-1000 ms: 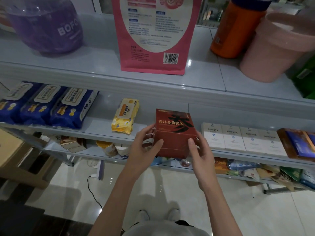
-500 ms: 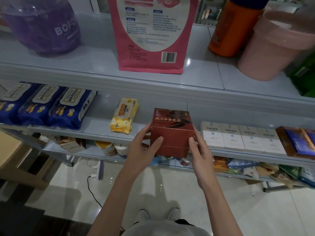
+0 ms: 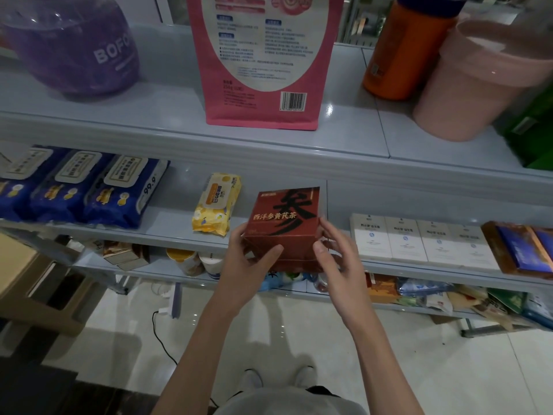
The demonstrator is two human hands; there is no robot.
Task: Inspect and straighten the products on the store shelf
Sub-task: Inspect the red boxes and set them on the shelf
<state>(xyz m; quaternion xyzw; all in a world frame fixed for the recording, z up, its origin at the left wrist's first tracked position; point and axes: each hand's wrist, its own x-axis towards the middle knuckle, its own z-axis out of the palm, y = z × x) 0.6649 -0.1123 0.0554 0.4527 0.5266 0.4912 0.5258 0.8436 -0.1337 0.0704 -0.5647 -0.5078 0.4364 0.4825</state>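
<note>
From the head camera, a red box (image 3: 284,229) with gold lettering and a large black brush character is held in front of the middle shelf (image 3: 167,227). It sits in the gap between a yellow pack of wipes (image 3: 217,205) on its left and a row of four white boxes (image 3: 419,241) on its right. The box leans back, so its printed face looks up toward the camera. Its lower part covers the shelf's front edge, and I cannot tell whether it rests on the shelf.

The left hand (image 3: 242,265) grasps the box's left side, with the thumb lying across the lower front face and the fingers wrapped behind. The right hand (image 3: 338,265) grasps the right edge: the thumb sits on the front near the lower right corner and the fingers curl around the side up to the upper corner.

Further left on the same shelf, three blue packs of wipes (image 3: 89,193) lie side by side. At the far right lies a brown box with a blue panel (image 3: 520,250).

On the top shelf (image 3: 149,118) stand a purple jar (image 3: 74,46), a pink pouch (image 3: 263,61) with its barcode side facing out, an orange bottle (image 3: 401,52) and a pink bucket (image 3: 478,79). The bottle and bucket are just beside each other.

Below the hands, a lower shelf holds mixed packets. The person's shoes (image 3: 251,380) stand on a pale tiled floor (image 3: 269,324).
</note>
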